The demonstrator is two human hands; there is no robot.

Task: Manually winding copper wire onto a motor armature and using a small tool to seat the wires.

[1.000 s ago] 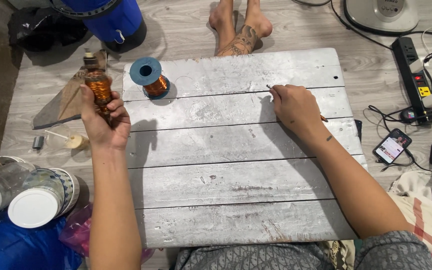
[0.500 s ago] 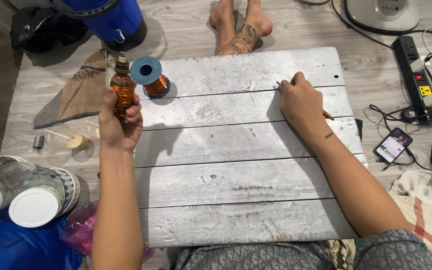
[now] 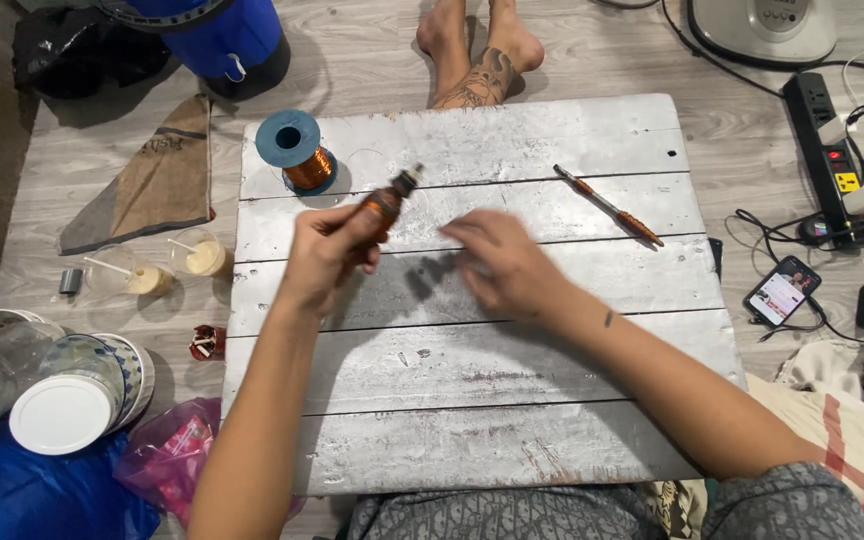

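Gripping the small amber bottle [image 3: 384, 205] in your left hand [image 3: 324, 255], you brought it from the table's left edge over the white plank table [image 3: 512, 400]. Your right hand [image 3: 497, 265] let go of the thin tool [image 3: 609, 205], came across empty and loosely open, near the bottle.

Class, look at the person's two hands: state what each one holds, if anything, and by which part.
The left hand grips a small amber bottle around its lower body, cap end pointing away. The right hand holds nothing; it is blurred, open above the white board.
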